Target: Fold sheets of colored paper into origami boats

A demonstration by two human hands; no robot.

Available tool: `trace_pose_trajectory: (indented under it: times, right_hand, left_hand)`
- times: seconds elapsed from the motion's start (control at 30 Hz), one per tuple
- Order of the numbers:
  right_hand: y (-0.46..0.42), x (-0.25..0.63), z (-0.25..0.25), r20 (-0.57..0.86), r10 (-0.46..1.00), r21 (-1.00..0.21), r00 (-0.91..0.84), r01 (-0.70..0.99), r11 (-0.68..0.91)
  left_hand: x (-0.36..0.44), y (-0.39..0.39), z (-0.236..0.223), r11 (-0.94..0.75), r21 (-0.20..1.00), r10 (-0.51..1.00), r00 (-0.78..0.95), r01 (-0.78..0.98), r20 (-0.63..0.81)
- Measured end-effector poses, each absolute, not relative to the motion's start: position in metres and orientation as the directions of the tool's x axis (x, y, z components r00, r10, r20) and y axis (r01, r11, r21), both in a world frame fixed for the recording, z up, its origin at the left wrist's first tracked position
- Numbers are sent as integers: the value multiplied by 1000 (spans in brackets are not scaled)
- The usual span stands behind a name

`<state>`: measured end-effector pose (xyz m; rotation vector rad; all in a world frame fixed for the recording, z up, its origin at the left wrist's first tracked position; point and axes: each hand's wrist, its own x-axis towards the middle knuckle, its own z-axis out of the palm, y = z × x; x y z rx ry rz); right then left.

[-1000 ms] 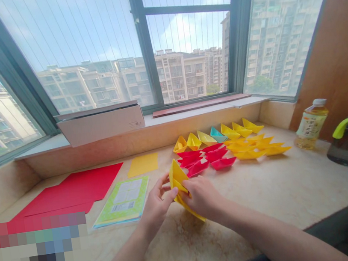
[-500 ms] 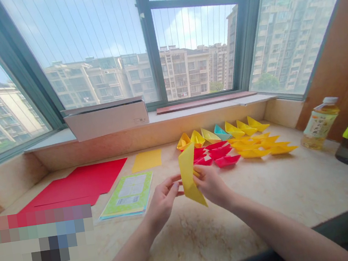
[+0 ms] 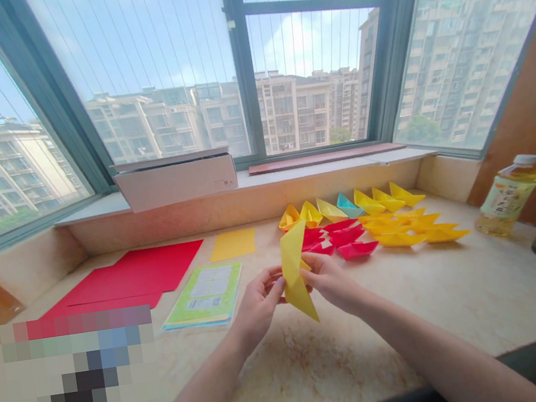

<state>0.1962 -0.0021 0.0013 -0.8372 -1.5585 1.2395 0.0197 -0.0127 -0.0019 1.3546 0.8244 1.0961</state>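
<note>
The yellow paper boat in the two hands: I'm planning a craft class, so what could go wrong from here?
The yellow paper boat is held between the left hand and the right hand; too tight a grip could crease or tear its folded paper.

The red paper boats sit just beyond the right hand, so a forward nudge might knock them out of their rows.

A marbled counter [image 3: 459,280] bears paper boats [image 3: 397,240], red sheets [image 3: 129,277], a bottle [image 3: 507,197].
</note>
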Motion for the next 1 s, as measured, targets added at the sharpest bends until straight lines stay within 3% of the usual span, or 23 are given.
trace_pose_trajectory:
  times: [0.13,0.2,0.33,0.57,0.8,0.9,1.0]
  right_hand:
    - [-5,193,-4,318,891,-938,-323,31,346]
    - [-6,191,-8,390,884,-871,-256,209,444]
    - [-8,190,-13,530,825,-615,-195,582,532]
    - [-13,194,-10,566,797,-436,-212,743,507]
    - [-16,190,-1,649,733,-496,-206,616,612]
    - [-42,194,23,773,625,-556,-111,356,751]
    - [-89,208,42,746,649,-649,-148,56,759]
  left_hand:
    - [20,-13,-3,-89,985,939,317,-150,133]
    - [20,-13,-5,-71,983,935,331,-171,125]
    - [23,-15,-7,-64,987,934,340,-150,112]
    - [25,-21,0,-138,990,897,418,-44,143]
    - [19,-14,-1,-111,988,930,340,-107,141]
    - [13,-6,-3,-48,988,959,269,-149,87]
    - [7,0,-5,-2,988,977,209,-157,35]
